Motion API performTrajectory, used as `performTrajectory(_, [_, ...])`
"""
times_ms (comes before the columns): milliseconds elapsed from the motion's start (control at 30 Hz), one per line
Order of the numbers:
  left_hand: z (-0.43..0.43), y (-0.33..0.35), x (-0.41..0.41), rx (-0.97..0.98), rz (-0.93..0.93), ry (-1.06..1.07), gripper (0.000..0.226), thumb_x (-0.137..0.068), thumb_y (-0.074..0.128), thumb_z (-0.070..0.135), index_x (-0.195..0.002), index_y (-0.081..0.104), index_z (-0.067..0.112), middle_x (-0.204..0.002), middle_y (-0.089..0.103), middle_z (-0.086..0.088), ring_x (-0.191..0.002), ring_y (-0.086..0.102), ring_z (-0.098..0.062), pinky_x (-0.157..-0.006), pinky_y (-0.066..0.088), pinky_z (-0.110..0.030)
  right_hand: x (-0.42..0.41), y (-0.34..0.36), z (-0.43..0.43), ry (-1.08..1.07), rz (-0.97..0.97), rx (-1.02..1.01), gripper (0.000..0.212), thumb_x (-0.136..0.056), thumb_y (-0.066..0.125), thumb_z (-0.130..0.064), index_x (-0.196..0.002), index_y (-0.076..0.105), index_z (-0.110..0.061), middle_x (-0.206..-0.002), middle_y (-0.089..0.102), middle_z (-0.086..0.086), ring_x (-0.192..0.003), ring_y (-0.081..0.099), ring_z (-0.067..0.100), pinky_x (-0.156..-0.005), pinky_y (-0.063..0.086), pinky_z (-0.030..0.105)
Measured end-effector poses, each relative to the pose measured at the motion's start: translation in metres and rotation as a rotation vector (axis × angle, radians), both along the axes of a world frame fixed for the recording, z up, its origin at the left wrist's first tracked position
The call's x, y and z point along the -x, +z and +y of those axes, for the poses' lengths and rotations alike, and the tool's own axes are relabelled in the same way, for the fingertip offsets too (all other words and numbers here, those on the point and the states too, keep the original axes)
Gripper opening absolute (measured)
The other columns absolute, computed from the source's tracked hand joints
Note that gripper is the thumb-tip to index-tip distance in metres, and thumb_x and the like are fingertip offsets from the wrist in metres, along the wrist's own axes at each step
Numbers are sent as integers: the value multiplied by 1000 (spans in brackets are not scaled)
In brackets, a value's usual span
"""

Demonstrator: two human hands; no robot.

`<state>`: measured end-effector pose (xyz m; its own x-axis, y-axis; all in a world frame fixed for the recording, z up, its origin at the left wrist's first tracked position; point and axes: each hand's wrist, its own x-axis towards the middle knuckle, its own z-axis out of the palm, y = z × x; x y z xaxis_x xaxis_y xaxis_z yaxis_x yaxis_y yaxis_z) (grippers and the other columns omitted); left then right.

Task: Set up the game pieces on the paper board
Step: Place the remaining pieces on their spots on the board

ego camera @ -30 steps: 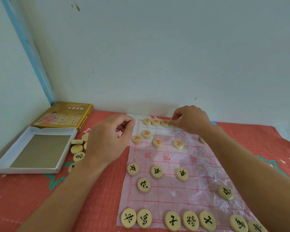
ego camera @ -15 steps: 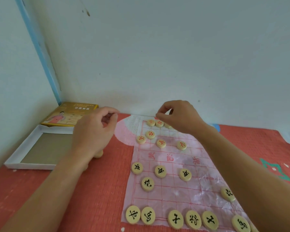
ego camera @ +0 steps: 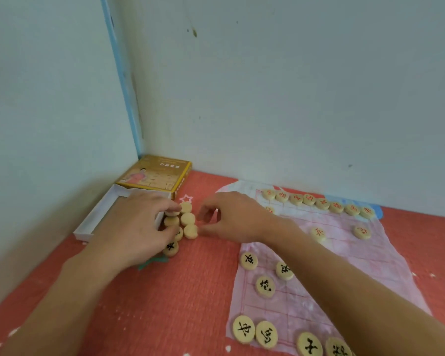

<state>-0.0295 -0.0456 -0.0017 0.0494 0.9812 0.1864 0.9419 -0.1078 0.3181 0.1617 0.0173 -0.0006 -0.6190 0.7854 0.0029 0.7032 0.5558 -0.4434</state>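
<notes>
A pile of loose round wooden game pieces (ego camera: 188, 219) lies on the red mat left of the pink paper board (ego camera: 350, 255). My left hand (ego camera: 136, 227) reaches over the pile, and its fingertips pinch a piece (ego camera: 172, 214) at the pile's left side. From over the board, my right hand (ego camera: 233, 218) comes in with thumb and fingers curved just right of the pile, holding nothing that I can see. A row of red-lettered pieces (ego camera: 316, 201) lines the board's far edge. Black-lettered pieces (ego camera: 243, 328) stand near the front edge.
A white box tray (ego camera: 98, 217) and a yellow box lid (ego camera: 154, 176) sit in the corner by the walls, left of the pile. The red mat (ego camera: 165, 304) covers the surface. My right forearm crosses the board's left half and hides some pieces.
My right hand left the far row of red pieces and moved left to the loose pile. The left hand dropped onto the pile. The camera turned left.
</notes>
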Motion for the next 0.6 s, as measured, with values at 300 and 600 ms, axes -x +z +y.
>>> performTrajectory(300, [-28, -11, -8, 10, 80, -21, 42, -80, 60, 55, -120, 56, 43, -110, 48, 23, -105, 49, -4, -79, 41, -25, 18, -8, -11, 40, -30, -74, 30, -78, 70, -48, -98, 60, -29, -98, 61, -12, -90, 56, 10, -77, 47, 33])
performTrajectory(600, [-23, -16, -18, -24, 175, 10, 37, -89, 46, 55, -121, 55, 38, -114, 48, 18, -105, 51, -7, -80, 45, -26, -8, 2, -8, -83, 250, 96, 22, -92, 57, -20, -110, 69, -24, -82, 69, -10, -80, 68, 7, -73, 52, 20])
